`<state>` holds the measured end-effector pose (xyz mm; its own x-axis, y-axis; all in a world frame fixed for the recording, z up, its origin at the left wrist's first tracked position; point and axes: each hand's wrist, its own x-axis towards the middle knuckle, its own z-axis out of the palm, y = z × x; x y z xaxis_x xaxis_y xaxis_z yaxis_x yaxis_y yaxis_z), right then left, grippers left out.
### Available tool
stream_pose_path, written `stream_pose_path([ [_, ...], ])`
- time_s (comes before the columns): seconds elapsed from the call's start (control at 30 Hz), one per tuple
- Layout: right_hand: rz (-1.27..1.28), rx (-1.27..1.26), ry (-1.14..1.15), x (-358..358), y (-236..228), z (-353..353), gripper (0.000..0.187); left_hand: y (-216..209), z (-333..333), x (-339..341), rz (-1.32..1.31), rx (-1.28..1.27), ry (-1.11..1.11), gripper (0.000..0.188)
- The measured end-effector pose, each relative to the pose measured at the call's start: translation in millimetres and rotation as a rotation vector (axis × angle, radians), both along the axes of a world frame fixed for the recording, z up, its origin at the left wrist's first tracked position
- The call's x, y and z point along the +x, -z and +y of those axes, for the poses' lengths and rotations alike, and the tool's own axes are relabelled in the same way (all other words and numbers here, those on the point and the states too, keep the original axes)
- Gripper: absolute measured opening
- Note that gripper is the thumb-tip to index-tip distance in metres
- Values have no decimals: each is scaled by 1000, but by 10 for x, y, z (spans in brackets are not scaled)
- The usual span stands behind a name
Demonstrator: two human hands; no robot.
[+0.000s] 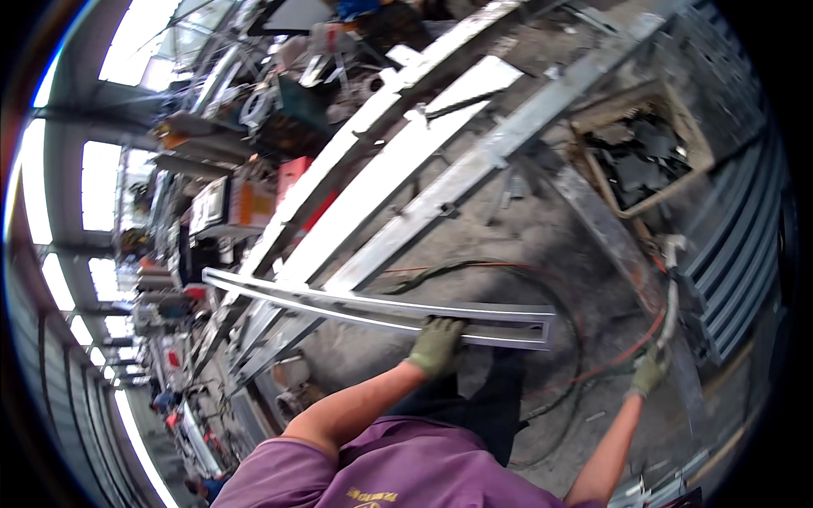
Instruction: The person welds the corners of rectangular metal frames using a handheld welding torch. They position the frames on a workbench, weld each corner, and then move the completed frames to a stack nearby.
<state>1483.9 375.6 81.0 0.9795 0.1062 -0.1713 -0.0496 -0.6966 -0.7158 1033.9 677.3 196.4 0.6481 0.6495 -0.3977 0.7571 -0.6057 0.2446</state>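
Observation:
My left hand (pixel 438 346), in an olive-green work glove, is closed around the near long side of a narrow rectangular metal frame (pixel 508 325). The frame is long and silvery; its near end lies in front of my body and its far end points away to the left. Out to the right, my right hand (pixel 650 372), in a similar glove, is closed on the lower end of a long pale grey tool (pixel 671 309). An orange hose runs close beside that tool. The fingers are small in the picture, and the tool's exact kind cannot be made out.
Several long metal beams (pixel 423 203) slant across ahead of me. A tan bin (pixel 622 207) of dark scrap stands ahead on the right, next to stacked grey metal profiles (pixel 741 254). A dark hose (pixel 578 356) loops over the concrete floor. Boxes and equipment crowd the left.

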Motion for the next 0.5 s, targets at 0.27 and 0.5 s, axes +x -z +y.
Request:
stream_pose_path([
  [0.27, 94, -328, 159, -1680, 946, -1130, 52, -115, 161, -124, -127, -101, 125, 73],
  [0.5, 419, -410, -326, -3222, 38, 16, 36, -278, 460, -485, -609, -408, 244, 70],
])
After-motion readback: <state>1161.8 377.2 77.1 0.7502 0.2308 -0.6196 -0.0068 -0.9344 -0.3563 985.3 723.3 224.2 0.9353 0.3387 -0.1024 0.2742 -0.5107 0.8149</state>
